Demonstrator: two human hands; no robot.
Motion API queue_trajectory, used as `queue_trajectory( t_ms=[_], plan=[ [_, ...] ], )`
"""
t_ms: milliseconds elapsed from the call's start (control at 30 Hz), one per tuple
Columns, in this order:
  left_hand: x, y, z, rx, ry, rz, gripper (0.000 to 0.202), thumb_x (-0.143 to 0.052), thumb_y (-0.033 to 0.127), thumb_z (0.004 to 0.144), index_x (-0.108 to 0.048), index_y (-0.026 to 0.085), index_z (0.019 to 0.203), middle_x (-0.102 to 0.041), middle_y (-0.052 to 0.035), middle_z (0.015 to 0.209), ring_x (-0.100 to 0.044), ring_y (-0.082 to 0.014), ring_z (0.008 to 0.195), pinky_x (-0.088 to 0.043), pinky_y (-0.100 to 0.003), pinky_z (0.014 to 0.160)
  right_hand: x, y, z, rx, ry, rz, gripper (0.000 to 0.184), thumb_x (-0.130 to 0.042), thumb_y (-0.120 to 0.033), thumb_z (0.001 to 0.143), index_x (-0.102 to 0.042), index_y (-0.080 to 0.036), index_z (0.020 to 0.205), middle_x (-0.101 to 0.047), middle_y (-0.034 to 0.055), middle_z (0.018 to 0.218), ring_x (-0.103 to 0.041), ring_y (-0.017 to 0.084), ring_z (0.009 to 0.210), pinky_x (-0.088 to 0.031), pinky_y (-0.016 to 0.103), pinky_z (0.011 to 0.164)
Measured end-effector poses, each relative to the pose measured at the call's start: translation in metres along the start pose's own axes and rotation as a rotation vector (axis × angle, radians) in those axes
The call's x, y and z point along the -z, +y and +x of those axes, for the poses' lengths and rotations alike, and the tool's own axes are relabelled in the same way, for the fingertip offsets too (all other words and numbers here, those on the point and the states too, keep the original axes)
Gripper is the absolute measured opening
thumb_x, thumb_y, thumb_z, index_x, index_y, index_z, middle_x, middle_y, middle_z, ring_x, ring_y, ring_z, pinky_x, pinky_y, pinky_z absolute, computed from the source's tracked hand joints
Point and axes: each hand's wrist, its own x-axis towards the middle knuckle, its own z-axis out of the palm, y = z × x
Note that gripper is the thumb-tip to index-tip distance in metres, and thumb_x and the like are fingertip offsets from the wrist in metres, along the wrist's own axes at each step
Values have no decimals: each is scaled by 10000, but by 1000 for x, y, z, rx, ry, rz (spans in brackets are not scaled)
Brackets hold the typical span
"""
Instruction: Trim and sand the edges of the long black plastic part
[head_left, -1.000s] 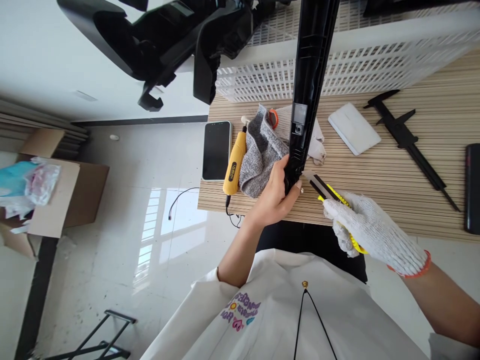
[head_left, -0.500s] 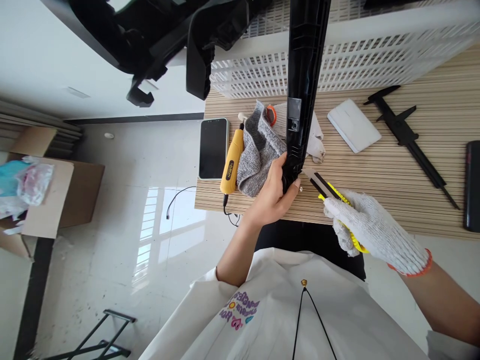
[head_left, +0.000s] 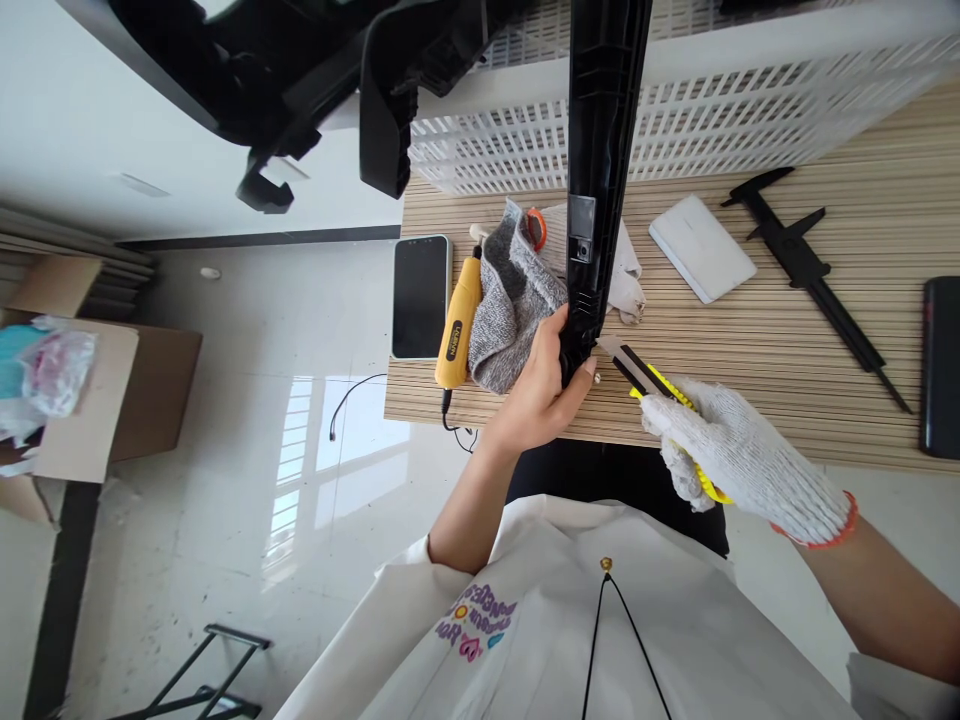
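A long black plastic part [head_left: 600, 150] rises away from me, its near end gripped by my bare left hand [head_left: 541, 390]. My thumb and fingers close on both sides of that end. In a white knit glove, my right hand [head_left: 712, 435] is wrapped round a yellow utility knife [head_left: 667, 385]. The knife's blade is out and points at the near end of the part, close by my left thumb; whether it touches cannot be made out. Beside my left hand lie a grey cloth [head_left: 510, 310] and a white glove [head_left: 624, 280], partly behind the part.
A white slatted plastic basket [head_left: 690, 130] stands along the table's back. On the table [head_left: 787, 360] lie a phone [head_left: 421, 297], a yellow corded tool [head_left: 459, 325], a white block [head_left: 702, 248], black calipers [head_left: 810, 265] and a black object [head_left: 941, 368]. A cardboard box [head_left: 154, 390] sits at left.
The whole view has shifted slightly left. The knife's blade tip stays near the part's near end, and both hands keep their hold.
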Motion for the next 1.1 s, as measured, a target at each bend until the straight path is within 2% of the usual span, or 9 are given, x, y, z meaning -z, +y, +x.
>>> queue_trajectory(
  t_ms=[200, 400, 1100],
  plan=[
    [1, -1, -1, -6, -11, 14, 572, -449, 316, 1027, -184, 203, 1521, -448, -152, 1406, -459, -265, 1341, -377, -453, 1154, -1, -4, 1, -54, -56, 30, 365, -561, -502, 921, -409, -238, 721, -431, -51, 432, -423, 106, 333, -288, 212, 321],
    [2, -1, -2, -10, -23, 22, 575, -454, 312, 1024, -184, 217, 1523, -445, -150, 1404, -459, -267, 1333, -384, -468, 1151, -2, -5, 3, -117, -106, 89, 410, -586, -539, 902, -389, -239, 704, -404, -59, 432, -399, 101, 327, -283, 209, 312],
    [1, 0, -1, -20, -25, 82, 598, -454, 274, 1012, -164, 197, 1529, -453, -165, 1379, -468, -266, 1294, -393, -464, 1125, 4, 7, 10, -117, -168, 148, 440, -569, -613, 892, -428, -234, 717, -437, -50, 470, -418, 116, 343, -294, 219, 303]
  ],
)
